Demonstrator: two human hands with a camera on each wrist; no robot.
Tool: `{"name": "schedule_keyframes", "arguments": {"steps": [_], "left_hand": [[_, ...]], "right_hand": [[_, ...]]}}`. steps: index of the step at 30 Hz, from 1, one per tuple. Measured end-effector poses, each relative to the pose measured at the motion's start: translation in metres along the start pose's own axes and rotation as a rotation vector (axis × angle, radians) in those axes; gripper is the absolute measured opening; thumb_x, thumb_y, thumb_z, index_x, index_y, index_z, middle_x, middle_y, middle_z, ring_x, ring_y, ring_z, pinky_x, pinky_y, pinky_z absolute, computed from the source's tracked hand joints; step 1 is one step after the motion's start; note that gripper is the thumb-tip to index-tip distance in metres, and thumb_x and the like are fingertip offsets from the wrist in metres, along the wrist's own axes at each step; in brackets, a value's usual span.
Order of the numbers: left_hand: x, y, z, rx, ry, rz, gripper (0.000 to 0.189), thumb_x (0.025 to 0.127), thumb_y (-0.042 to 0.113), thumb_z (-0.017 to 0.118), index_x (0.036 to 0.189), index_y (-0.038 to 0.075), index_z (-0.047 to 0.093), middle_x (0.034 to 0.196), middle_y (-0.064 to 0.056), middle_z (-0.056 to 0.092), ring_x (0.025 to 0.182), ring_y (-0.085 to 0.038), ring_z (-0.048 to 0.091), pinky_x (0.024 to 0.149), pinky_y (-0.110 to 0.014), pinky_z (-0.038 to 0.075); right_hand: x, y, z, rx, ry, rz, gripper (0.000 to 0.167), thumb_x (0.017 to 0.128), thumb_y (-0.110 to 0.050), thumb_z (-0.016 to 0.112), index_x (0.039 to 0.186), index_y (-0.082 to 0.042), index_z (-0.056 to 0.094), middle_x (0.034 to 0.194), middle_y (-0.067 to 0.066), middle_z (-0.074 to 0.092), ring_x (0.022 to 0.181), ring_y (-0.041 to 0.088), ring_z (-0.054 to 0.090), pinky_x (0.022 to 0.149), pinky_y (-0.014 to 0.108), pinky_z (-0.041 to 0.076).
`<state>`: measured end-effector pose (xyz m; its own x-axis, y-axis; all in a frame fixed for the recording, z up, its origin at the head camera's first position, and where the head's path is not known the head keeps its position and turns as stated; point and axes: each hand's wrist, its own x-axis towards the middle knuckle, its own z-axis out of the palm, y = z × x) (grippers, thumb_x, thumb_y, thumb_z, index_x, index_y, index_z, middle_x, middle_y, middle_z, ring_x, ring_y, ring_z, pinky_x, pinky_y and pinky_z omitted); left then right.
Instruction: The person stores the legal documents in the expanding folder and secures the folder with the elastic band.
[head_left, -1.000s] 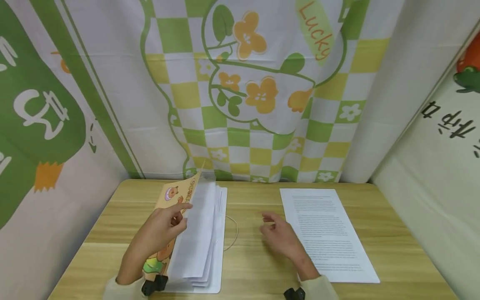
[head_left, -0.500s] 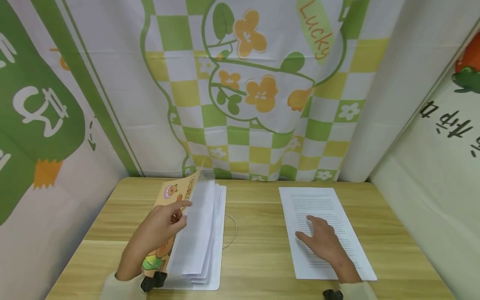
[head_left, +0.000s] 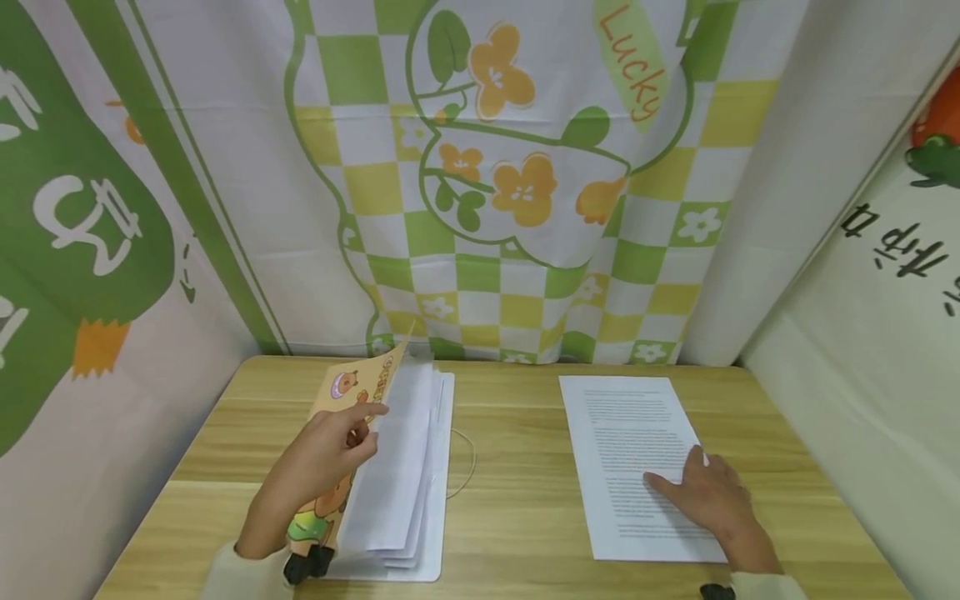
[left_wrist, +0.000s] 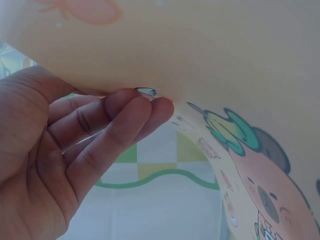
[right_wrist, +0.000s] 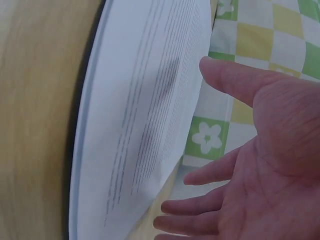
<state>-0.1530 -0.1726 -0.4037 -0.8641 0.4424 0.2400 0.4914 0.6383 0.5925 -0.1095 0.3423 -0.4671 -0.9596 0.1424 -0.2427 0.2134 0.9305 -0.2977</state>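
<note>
On the left of the table, a file folder with a cartoon-printed tan cover (head_left: 352, 379) stands partly open, its white sheets (head_left: 390, 483) showing inside. My left hand (head_left: 322, 454) pinches the cover's edge between thumb and fingers and keeps it lifted. The left wrist view shows that hand (left_wrist: 75, 145) at the edge of the curved cover (left_wrist: 210, 55). To the right lies a neat stack of printed paper (head_left: 630, 450). My right hand (head_left: 712, 492) is at the stack's right edge, thumb spread over the text. In the right wrist view its fingers (right_wrist: 200, 202) are straight, beside the paper (right_wrist: 115, 120).
A thin elastic cord (head_left: 474, 462) loops out from the folder's right side onto the wooden table (head_left: 510, 517). Behind the table hangs a green-and-yellow checked curtain (head_left: 480, 275). Printed cloth walls (head_left: 840, 333) close in both sides.
My right hand has moved rightward from between the folder and the paper stack, across the printed sheets, to their right edge, its fingers spreading. The left hand stays on the lifted cover.
</note>
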Motion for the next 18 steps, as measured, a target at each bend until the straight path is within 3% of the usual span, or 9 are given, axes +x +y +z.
{"name": "schedule_keyframes", "arguments": {"steps": [3,8,13,18], "left_hand": [[0.001,0.000,0.001,-0.005,-0.002,0.007,0.034,0.093,-0.002,0.066,0.127,0.000,0.068,0.069,0.012,0.052,0.053,0.000,0.041,0.049,-0.023,0.039],[0.001,0.001,0.004,-0.003,-0.002,0.025,0.033,0.093,-0.001,0.066,0.126,-0.001,0.068,0.068,0.013,0.051,0.053,0.001,0.039,0.049,-0.023,0.038],[0.002,0.001,0.005,0.008,-0.003,0.021,0.032,0.093,0.000,0.066,0.125,0.000,0.068,0.066,0.014,0.048,0.051,0.001,0.036,0.049,-0.022,0.036],[0.002,0.001,0.005,0.020,0.000,0.048,0.032,0.093,-0.001,0.066,0.125,-0.001,0.069,0.064,0.015,0.046,0.051,0.002,0.033,0.049,-0.022,0.034]], "right_hand": [[0.000,0.008,-0.002,0.000,0.005,-0.013,0.106,0.096,-0.054,0.062,0.136,0.035,0.021,0.135,0.054,0.032,0.128,0.067,0.031,0.103,0.071,0.032],[0.001,0.017,0.000,0.009,0.019,-0.032,0.098,0.095,-0.054,0.063,0.125,0.033,0.029,0.113,0.045,0.046,0.109,0.058,0.045,0.096,0.068,0.037],[0.000,0.018,0.003,0.023,0.012,0.017,0.105,0.094,-0.061,0.061,0.129,0.030,0.023,0.109,0.050,0.041,0.103,0.064,0.046,0.087,0.071,0.042],[-0.002,0.017,0.005,0.027,0.049,0.007,0.109,0.091,-0.056,0.069,0.137,0.028,0.016,0.114,0.056,0.035,0.104,0.072,0.041,0.083,0.073,0.042]]}}
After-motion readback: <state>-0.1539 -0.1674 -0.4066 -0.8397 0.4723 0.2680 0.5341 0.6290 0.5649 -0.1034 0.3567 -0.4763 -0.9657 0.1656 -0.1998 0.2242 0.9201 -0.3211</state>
